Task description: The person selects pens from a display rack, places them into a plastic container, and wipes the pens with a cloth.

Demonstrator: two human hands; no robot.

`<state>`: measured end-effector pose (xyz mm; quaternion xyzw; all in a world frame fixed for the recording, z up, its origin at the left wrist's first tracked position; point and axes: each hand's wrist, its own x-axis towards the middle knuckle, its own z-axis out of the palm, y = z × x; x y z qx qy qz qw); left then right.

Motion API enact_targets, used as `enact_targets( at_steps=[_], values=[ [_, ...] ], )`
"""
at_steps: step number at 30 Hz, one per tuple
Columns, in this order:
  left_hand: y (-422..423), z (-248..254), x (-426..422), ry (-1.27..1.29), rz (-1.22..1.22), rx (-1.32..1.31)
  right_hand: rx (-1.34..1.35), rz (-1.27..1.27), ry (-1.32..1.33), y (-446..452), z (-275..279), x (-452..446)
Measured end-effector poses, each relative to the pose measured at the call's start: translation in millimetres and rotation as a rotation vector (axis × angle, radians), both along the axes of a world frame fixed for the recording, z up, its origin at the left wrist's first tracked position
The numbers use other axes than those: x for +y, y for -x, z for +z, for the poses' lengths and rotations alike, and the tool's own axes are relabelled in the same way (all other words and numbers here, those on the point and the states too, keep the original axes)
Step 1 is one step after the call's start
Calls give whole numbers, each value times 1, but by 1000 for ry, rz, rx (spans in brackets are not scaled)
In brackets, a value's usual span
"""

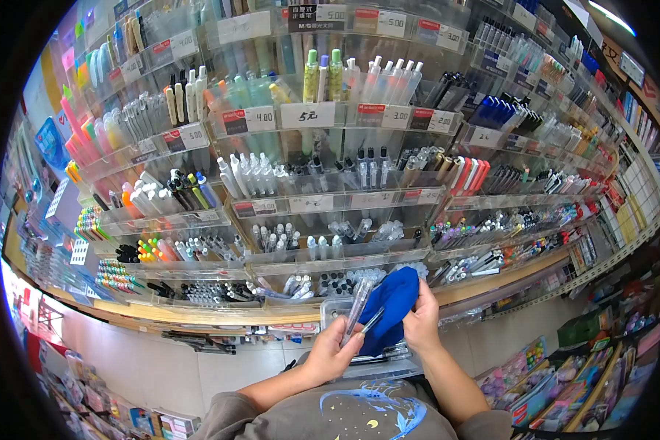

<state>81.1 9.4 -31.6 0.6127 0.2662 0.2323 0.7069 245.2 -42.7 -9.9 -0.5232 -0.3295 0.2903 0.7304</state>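
Observation:
My left hand [334, 350] is closed around clear-barrelled pens [357, 306], which point up and away from me. A thin dark pen [372, 320] also sticks out from its fingers, across the cloth. A bright blue cloth [392, 297] is pinched in my right hand [422, 320] and touches or overlaps the pens. Behind and below both hands is a clear plastic bin [330, 312] with pens [392, 354] inside, partly hidden by the hands and cloth.
A tiered clear display rack [308, 202] full of pens, with price tags [308, 115], curves around in front. Its wooden bottom ledge [227, 318] runs just beyond the hands. More goods stand in low shelves [565, 381] at the right and in boxes [176, 424] at lower left.

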Motion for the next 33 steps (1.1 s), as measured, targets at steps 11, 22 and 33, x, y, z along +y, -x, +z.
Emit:
enact_targets(
  at_steps=[11,22,33],
  values=[
    [0,-3,-1,-62,12,18,216,27,-39,6,1,1],
    [0,1,0,43,-74,-40,498,-2,-80,-16,-11,-2],
    [0,9,3,309,-152,-204,780,212,-136,-12,-13,-8]
  ],
)
